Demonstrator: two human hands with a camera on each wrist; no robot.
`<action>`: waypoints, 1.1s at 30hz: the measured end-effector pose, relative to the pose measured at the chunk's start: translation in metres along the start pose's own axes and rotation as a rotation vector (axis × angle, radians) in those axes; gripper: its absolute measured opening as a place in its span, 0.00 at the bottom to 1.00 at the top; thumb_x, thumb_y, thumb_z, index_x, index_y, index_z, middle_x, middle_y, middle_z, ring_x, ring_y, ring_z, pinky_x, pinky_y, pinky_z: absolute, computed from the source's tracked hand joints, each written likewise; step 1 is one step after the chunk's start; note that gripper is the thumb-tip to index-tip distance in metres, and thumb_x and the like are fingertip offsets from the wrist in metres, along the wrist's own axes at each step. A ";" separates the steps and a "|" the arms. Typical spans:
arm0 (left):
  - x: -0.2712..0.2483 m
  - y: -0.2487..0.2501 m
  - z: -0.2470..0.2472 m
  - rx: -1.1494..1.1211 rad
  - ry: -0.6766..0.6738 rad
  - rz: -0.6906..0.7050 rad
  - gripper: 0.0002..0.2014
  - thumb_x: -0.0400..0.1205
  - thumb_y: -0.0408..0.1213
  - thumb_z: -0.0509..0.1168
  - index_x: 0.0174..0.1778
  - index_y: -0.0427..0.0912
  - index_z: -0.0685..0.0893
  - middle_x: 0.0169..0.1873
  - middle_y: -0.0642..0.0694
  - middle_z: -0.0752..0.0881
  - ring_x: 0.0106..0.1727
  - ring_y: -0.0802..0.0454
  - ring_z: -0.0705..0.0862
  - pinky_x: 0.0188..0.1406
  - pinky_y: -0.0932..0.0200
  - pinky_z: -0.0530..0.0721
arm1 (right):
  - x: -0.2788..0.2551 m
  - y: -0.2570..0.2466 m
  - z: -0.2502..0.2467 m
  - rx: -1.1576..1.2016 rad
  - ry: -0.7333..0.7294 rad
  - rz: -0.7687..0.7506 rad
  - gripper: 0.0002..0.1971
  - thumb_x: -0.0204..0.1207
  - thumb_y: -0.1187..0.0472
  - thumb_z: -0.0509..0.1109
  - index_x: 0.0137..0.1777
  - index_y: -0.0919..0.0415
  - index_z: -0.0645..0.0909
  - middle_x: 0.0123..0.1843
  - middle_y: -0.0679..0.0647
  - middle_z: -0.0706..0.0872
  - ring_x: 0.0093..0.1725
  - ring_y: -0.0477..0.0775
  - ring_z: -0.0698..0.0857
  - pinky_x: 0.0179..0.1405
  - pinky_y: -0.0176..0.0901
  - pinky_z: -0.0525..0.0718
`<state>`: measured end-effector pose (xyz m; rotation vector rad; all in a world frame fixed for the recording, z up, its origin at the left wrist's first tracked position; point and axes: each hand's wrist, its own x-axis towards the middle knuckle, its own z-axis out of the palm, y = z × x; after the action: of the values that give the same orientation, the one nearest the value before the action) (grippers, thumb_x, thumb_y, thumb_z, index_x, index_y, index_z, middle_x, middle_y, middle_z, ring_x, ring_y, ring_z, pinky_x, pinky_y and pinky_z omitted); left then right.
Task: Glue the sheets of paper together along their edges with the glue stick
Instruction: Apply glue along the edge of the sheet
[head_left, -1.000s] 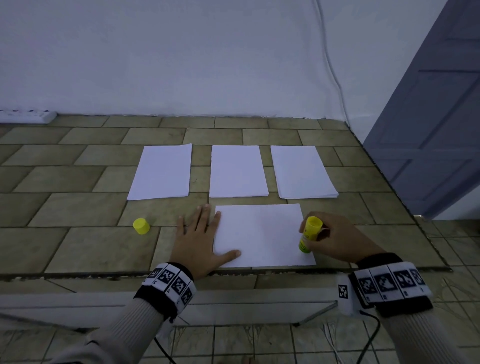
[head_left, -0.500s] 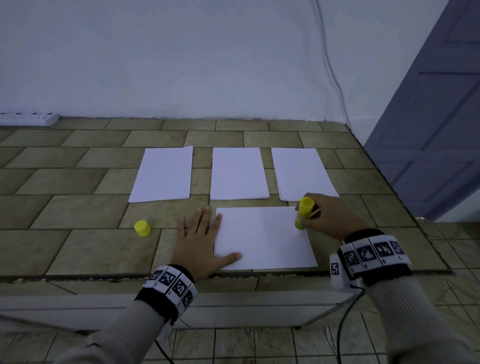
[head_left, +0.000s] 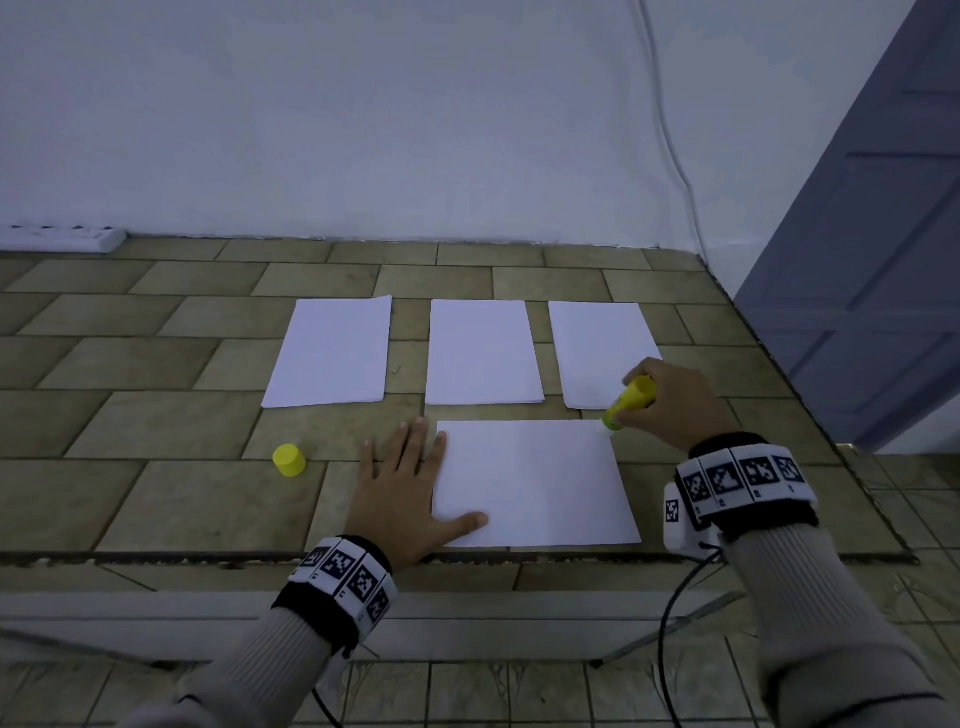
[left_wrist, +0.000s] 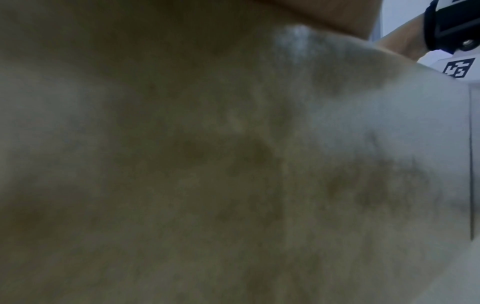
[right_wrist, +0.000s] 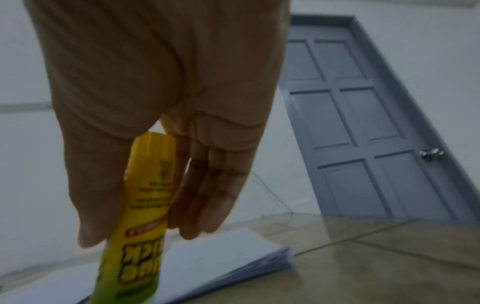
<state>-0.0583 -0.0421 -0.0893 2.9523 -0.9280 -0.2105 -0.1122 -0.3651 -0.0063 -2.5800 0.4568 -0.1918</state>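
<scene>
A white sheet (head_left: 535, 483) lies crosswise near the table's front edge. My left hand (head_left: 410, 483) rests flat, fingers straight, on its left edge, thumb on the paper. My right hand (head_left: 670, 405) grips a yellow glue stick (head_left: 628, 402), tilted, with its tip on the sheet's far right corner. The right wrist view shows the glue stick (right_wrist: 140, 216) held between thumb and fingers above a paper stack (right_wrist: 221, 261). Behind the sheet lie three paper stacks: left (head_left: 332, 353), middle (head_left: 480, 353), right (head_left: 597, 348). The left wrist view is a blur.
The glue stick's yellow cap (head_left: 289, 460) stands on the tiled tabletop (head_left: 156, 415) left of my left hand. A white power strip (head_left: 62, 239) lies at the back left by the wall. A grey door (head_left: 872, 260) is on the right; the table ends there.
My right hand has drawn the glue stick along the sheet's right edge, from the near corner to the far corner. The left hand has stayed put.
</scene>
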 end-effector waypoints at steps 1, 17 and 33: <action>0.000 0.000 0.000 0.004 -0.003 -0.001 0.63 0.58 0.86 0.23 0.86 0.50 0.39 0.85 0.45 0.36 0.85 0.47 0.34 0.82 0.34 0.36 | -0.003 0.003 -0.003 -0.042 -0.004 0.043 0.19 0.63 0.54 0.82 0.50 0.57 0.80 0.43 0.53 0.82 0.43 0.53 0.80 0.37 0.41 0.75; 0.000 -0.001 0.001 0.012 0.015 0.015 0.61 0.61 0.84 0.22 0.86 0.48 0.41 0.85 0.43 0.38 0.86 0.45 0.37 0.82 0.32 0.38 | -0.020 0.030 -0.019 0.100 0.084 0.328 0.21 0.73 0.62 0.76 0.62 0.68 0.74 0.54 0.60 0.80 0.50 0.56 0.77 0.48 0.47 0.73; 0.000 -0.002 0.002 -0.005 0.035 0.030 0.57 0.65 0.81 0.18 0.86 0.48 0.41 0.85 0.43 0.39 0.86 0.45 0.38 0.81 0.33 0.37 | -0.035 0.016 -0.002 0.063 -0.225 0.512 0.16 0.79 0.56 0.67 0.32 0.64 0.76 0.33 0.59 0.86 0.30 0.52 0.80 0.30 0.41 0.77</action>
<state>-0.0573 -0.0404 -0.0914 2.9258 -0.9647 -0.1591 -0.1494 -0.3664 -0.0146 -2.2974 0.9797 0.2552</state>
